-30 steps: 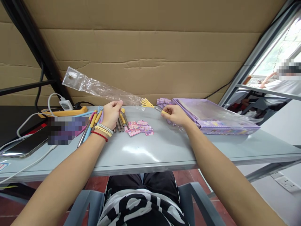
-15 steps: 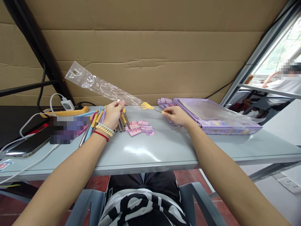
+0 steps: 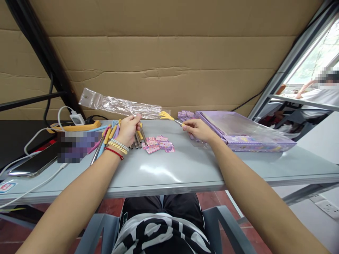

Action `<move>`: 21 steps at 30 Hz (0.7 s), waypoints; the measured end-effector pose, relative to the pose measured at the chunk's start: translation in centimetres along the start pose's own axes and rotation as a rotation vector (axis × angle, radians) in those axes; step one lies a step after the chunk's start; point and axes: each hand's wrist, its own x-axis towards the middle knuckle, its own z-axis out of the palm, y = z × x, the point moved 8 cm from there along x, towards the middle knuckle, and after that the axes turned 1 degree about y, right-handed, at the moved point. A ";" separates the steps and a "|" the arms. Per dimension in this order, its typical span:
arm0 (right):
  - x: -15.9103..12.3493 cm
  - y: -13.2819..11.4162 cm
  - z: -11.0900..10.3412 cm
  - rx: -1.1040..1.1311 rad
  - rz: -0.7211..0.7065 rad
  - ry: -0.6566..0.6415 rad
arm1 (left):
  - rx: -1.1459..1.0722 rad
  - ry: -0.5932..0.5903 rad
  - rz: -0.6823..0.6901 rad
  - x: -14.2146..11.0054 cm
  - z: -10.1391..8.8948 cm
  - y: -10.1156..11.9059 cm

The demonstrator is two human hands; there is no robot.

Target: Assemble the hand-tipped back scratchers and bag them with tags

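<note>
Cardboard (image 3: 169, 53) backs a grey surface (image 3: 159, 165). Yellow-headed scratcher (image 3: 166, 115) is held above the surface toward its rear edge, head pointing left, right hand (image 3: 197, 129) with fingers pinched on the stem end. Left hand (image 3: 128, 129): thumb and forefinger closed on the lower side of a clear bag (image 3: 106, 102), which slants up-left over the rear edge. Head sits right at the bag's right end; can't tell if it's inside or in front of the film.

Step in hand, my read: lining up scratcher and bag mouth. Next move calls for a steady left pinch, mouth spread, head kept straight so the prongs don't snag.

Around: metal rods (image 3: 136, 143) by the left hand, pink cards (image 3: 156, 144) mid-surface, purple box (image 3: 259, 145) toward the right end, phone (image 3: 37, 162) near the front-left corner.
</note>
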 end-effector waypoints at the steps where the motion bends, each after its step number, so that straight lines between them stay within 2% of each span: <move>1: 0.0 0.1 0.0 0.005 -0.002 -0.001 | 0.001 -0.010 -0.009 -0.1 0.1 0.0; 8: 0.2 -0.2 -0.5 -0.055 -0.136 0.081 | 0.041 -0.038 -0.031 -0.5 0.6 0.0; 13: 0.0 -1.1 -0.4 -0.079 -0.178 0.112 | 0.093 -0.088 -0.020 -0.7 1.0 -0.1; 21: 0.3 -1.8 0.6 -0.063 -0.187 0.111 | 0.242 -0.149 0.097 -1.1 1.9 0.3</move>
